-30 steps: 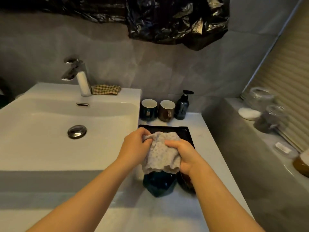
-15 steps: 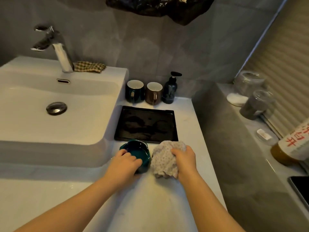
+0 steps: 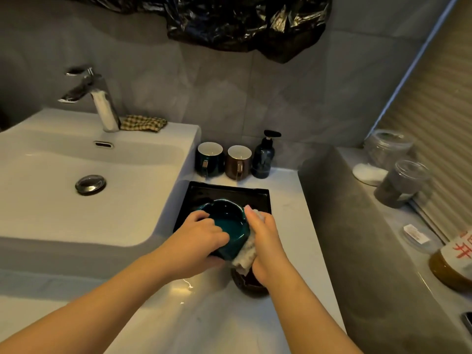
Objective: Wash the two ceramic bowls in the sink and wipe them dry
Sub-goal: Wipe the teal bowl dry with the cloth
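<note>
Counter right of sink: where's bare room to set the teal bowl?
Free: far half of the black tray, behind the teal bowl; counter strip between tray and grey ledge; near counter before the brown bowl. Crowded: back edge, two mugs, soap bottle.

Both bare forearms stretched forward from the bottom of the view, drawing together at the hands. The left hand point(image 3: 196, 235), knuckles up, gripped the teal ceramic bowl point(image 3: 231, 226) with its fingers curled round the near-left side. The right hand point(image 3: 265, 238), turned edge-on, held a pale cloth point(image 3: 245, 258) pressed against the bowl's right outer wall.
</note>
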